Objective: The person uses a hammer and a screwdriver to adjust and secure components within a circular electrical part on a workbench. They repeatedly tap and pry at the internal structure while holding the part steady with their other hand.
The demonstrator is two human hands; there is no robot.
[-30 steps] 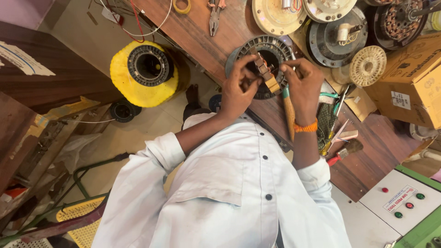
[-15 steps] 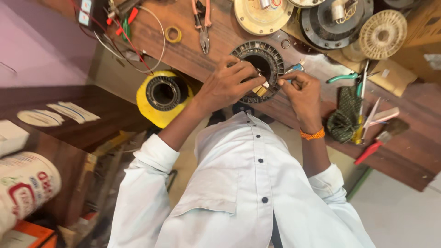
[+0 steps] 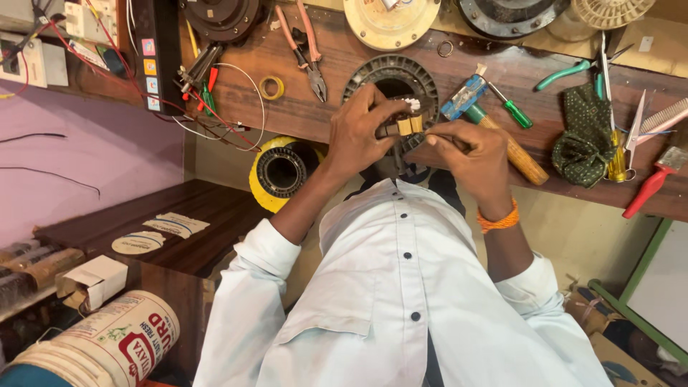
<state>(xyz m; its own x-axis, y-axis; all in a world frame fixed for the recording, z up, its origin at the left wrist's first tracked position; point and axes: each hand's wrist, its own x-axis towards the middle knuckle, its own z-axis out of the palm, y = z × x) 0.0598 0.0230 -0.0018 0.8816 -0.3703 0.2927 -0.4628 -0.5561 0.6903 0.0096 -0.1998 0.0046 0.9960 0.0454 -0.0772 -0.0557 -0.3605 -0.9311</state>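
Observation:
My left hand [image 3: 358,136] and my right hand [image 3: 466,152] meet over a black round toothed motor part [image 3: 373,75] on the wooden bench [image 3: 315,118]. Between the fingertips sits a small yellow-and-brown part [image 3: 408,126]. The left hand grips it from the left, and the right hand, with an orange band at its wrist, pinches its right end. Whether the right hand also holds a thin tool is hidden by its fingers. A hammer with a blue head and wooden handle [image 3: 519,159] lies just beyond the right hand.
Red-handled pliers [image 3: 308,54], a yellow tape ring [image 3: 271,88], a green-handled screwdriver [image 3: 514,112] and a green cloth [image 3: 584,140] lie on the bench. A yellow spool [image 3: 279,172] sits below its edge. A white bucket [image 3: 107,344] stands at the lower left.
The view has swung and drawn closer, so the bench now fills the top. Both hands have stayed together on the small part over the black round piece.

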